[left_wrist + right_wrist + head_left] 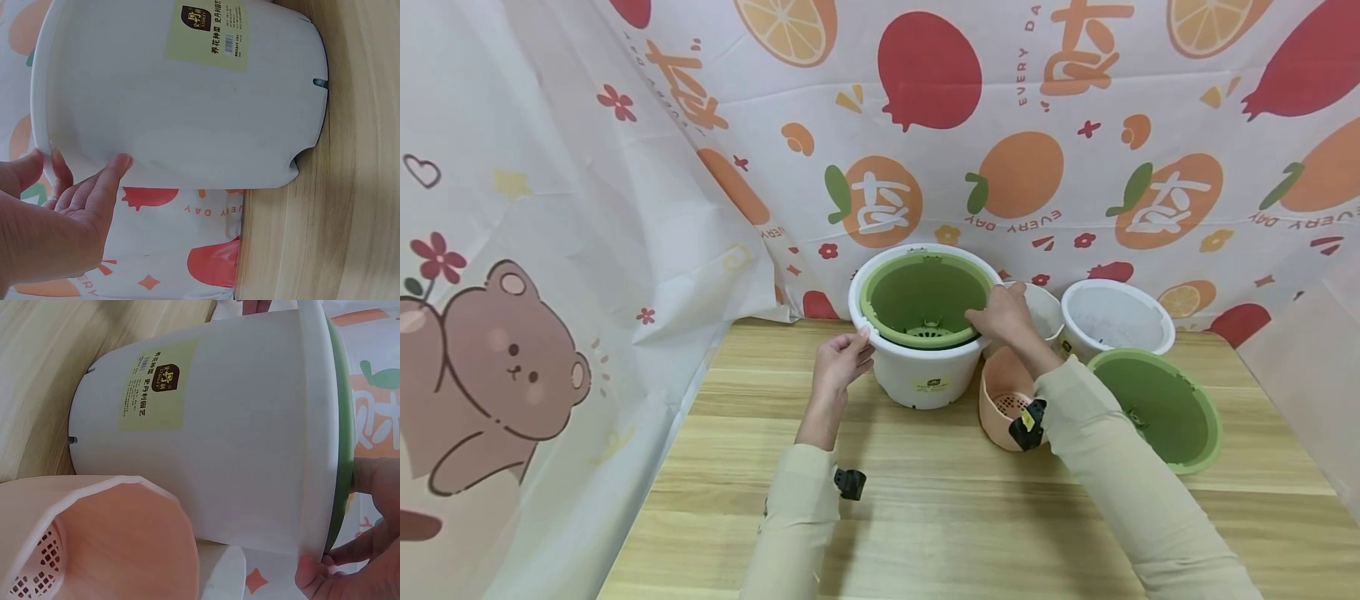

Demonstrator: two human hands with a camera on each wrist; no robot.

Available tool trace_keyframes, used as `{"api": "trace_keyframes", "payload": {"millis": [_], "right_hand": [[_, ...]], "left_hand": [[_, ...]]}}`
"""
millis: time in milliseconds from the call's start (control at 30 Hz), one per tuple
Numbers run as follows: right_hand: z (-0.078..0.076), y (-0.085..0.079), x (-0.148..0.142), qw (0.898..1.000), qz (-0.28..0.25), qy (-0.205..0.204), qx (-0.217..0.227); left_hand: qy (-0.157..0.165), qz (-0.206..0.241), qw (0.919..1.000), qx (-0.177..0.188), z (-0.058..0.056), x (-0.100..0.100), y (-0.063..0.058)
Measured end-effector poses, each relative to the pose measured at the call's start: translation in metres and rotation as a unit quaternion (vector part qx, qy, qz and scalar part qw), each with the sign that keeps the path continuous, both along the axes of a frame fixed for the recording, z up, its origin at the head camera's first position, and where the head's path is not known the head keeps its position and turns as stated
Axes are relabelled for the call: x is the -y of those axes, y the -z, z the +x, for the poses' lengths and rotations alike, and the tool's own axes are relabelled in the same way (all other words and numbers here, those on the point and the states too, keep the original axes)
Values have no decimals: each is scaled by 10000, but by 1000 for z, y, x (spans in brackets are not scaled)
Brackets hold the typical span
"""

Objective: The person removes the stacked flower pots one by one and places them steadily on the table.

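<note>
A green flowerpot with a slotted bottom sits inside a large white flowerpot, which stands upright at the back of the table. My left hand pinches the white rim on its left side, thumb on top and fingers beneath; the left wrist view shows fingertips against the outer wall. On the opposite side my right hand grips the green rim, its thumb reaching inside the green pot. In the right wrist view, other fingers of that hand touch the white rim. A yellow label marks the white pot's front.
Beneath my right forearm a peach pot with a perforated bottom lies tilted. Behind it stands a smaller white pot. Farther right are another white pot and a tilted green pot. A printed cloth hangs behind the table.
</note>
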State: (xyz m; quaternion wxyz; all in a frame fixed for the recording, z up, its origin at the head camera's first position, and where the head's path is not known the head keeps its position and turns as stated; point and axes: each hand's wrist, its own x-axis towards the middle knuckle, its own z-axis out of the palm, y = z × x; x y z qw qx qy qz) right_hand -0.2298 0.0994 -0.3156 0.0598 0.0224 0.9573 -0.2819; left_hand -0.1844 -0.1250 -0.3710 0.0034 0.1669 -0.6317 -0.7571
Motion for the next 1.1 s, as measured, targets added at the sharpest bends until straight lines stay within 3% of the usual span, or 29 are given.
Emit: {"api": "trace_keyframes", "payload": {"millis": [367, 1100], "right_hand": [[-1, -7, -10, 9993, -143, -318, -124], [-1, -5, -10, 9977, -663, 138, 61]], "left_hand": [[-14, -18, 10000, 10, -1, 2, 0], [-4, 33, 10000, -61, 0, 0, 1]]}}
